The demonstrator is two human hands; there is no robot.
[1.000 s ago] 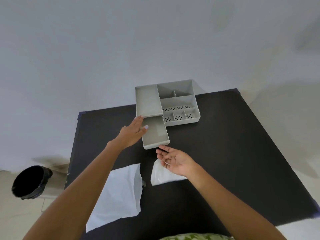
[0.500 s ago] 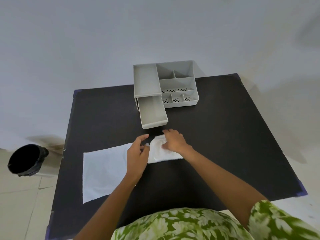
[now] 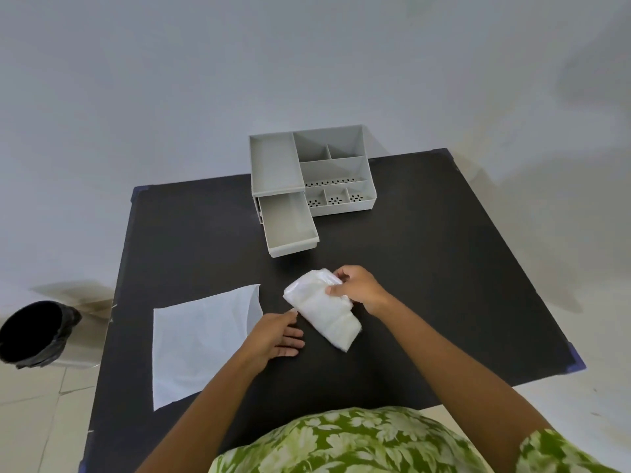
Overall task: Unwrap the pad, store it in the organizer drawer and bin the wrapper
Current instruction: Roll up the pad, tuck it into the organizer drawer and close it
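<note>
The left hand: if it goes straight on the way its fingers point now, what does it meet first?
Probably the pad. The left hand lies flat on the table, fingers pointing right toward the pad's near edge, though their height is uncertain.

Soft, even daylight fills the scene, with no glare. The wall (image 3: pixel 170 80) shows faint, diffuse shadows at upper right. Wide-angle distortion bends the table (image 3: pixel 444 268) edges outward. Focus is fairly sharp centrally, slightly soft toward the corners.

A dark square worktop (image 3: pixel 426 302) carries a grey organizer (image 3: pixel 336 172) at its far edge, with 1 drawer (image 3: pixel 288 227) pulled out. A flat white wrapper (image 3: pixel 201 343) lies near the left edge; just right of it, a white pad (image 3: pixel 322 312).
</note>
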